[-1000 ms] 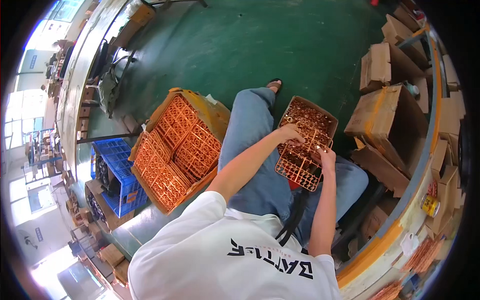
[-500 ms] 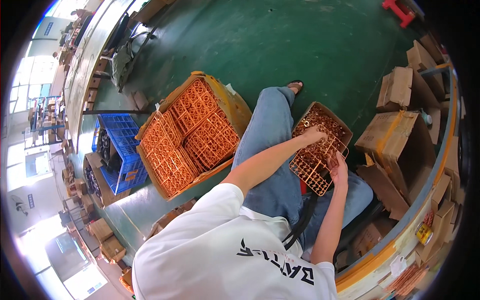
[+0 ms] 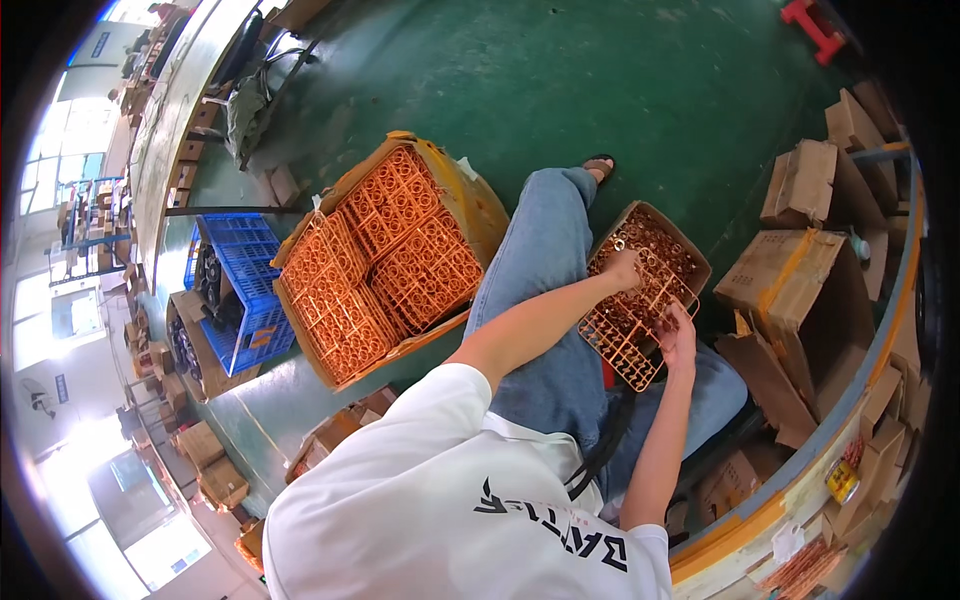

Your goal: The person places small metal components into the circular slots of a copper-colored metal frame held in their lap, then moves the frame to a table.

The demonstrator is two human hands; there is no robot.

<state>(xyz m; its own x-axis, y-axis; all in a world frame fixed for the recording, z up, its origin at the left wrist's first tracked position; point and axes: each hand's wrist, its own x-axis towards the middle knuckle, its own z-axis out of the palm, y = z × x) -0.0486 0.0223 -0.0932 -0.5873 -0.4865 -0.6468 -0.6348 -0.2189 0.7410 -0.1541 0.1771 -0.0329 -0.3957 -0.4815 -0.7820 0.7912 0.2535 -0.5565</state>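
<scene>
- Compared with the frame one second earlier, both hands and the lattice [image 3: 612,338] appear farther right in the picture; the red object [image 3: 815,32] at the upper right edge shows more fully.
- Right hand [image 3: 679,340], right of centre: fingers bent and clamped on the right edge of the copper-coloured lattice.
- Left hand [image 3: 622,270], up and left of the right hand: fingers point down at the upper part of the lattice. Whether the fingertips are together or apart cannot be told.
- Lattice position: right of centre, overlapping the lower part of the small carton [image 3: 703,271] and reaching past its lower edge.
- Loose copper-coloured parts [image 3: 662,238] fill the visible part of the small carton. Individual shapes are hard to make out, apart from a few rings.
- Hidden: the left fingertips, and the part of the carton's contents under the lattice and left hand.
- Cut off: the workbench [image 3: 722,548] at lower right, by the dark fisheye rim.
- Surface: green floor [image 3: 520,90], extending across the top centre.
- Left of centre: large carton [image 3: 470,205], tilted in the picture, packed with stacked lattices [image 3: 400,230].
- Farther left: blue crate [image 3: 248,300], with dark contents that are difficult to identify.
- Right side: open brown cartons [image 3: 785,275] in a cluster.
- Left edge: bright windows [image 3: 70,135], washed out by glare.
</scene>
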